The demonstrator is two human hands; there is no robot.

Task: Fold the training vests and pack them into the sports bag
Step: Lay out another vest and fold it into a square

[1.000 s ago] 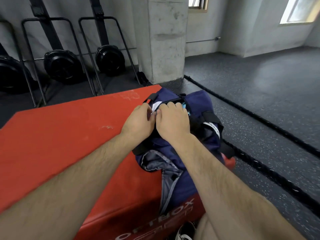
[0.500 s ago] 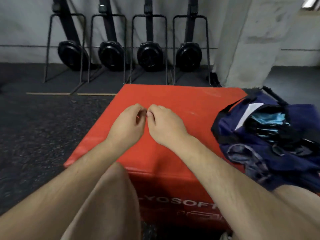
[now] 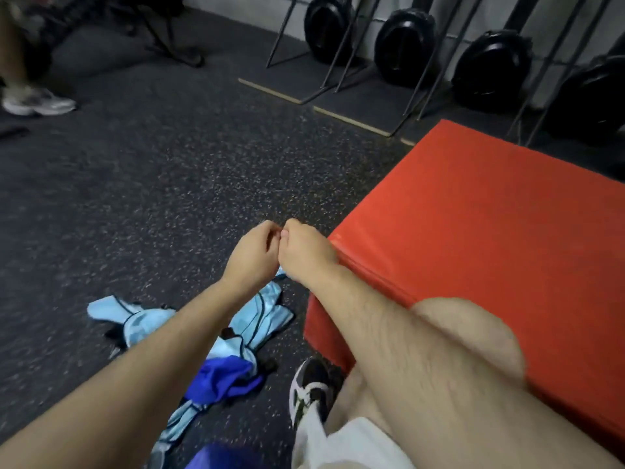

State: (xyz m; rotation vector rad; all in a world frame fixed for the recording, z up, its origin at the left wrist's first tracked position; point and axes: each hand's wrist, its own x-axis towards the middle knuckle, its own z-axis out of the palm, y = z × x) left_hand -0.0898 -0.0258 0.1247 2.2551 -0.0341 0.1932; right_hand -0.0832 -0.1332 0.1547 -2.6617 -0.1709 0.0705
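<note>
Bottom edge of frame: blurred patch of royal-blue cloth (image 3: 216,456), next to pale shorts (image 3: 348,441) and my wearer's black-and-white mesh shoe (image 3: 309,390). Lower left of centre, the training vests (image 3: 260,319) lie loose on the floor: thin, shiny light-blue fabric with dark piping, crumpled and unfolded, spread in an irregular strip. A crumpled royal-blue vest (image 3: 223,377) lies on top of them. Both forearms run diagonally up to centre frame. Left hand (image 3: 252,262) and right hand (image 3: 306,253) are knuckle to knuckle, touching, fingers curled inward. Fingertips are hidden. A sliver of light-blue fabric shows right under the wrists, so I cannot tell if either hand is pinching cloth or just balled. A bare knee (image 3: 473,333) sits in front of the red box (image 3: 490,238) at right: smooth vinyl skin, flat top, soft rounded edges, seam along the near corner. Floor (image 3: 152,181) is dark rubber, speckled, matte. Top of frame: black round housings (image 3: 404,45) on thin grey metal tube frames against the wall. Upper left: another person's white sneaker (image 3: 37,101).
</note>
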